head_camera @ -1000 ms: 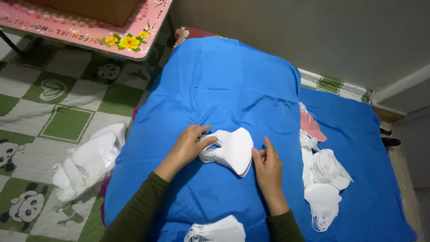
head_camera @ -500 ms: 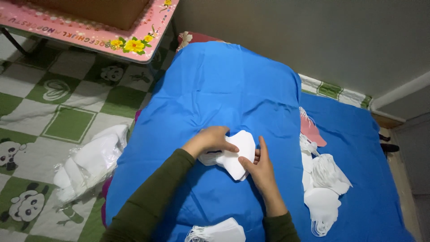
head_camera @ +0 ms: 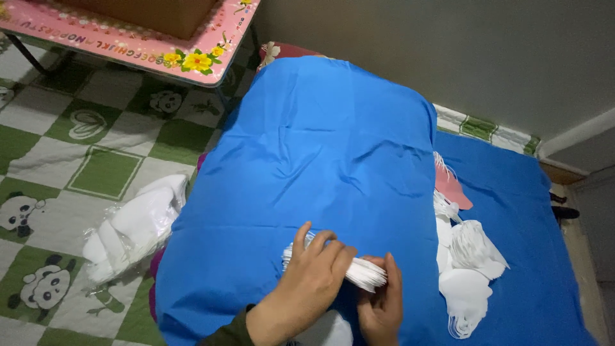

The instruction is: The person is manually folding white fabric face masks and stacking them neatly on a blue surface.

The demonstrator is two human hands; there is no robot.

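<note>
The blue sheet (head_camera: 333, 147) is thin woven cloth with a faint sheen, creased and rumpled toward six o'clock. On it, the stack of white pieces (head_camera: 365, 272) under the left hand (head_camera: 307, 288) and against the right hand (head_camera: 381, 307) looks like soft matt fabric or paper, hard to tell from here. At three o'clock a white pile (head_camera: 467, 269) has the same dull finish. At nine o'clock a clear plastic bag (head_camera: 128, 230) shines glossy. The floor mat (head_camera: 77, 128) is smooth printed vinyl; the table top (head_camera: 128, 38) at eleven o'clock is glossy laminate.
</note>
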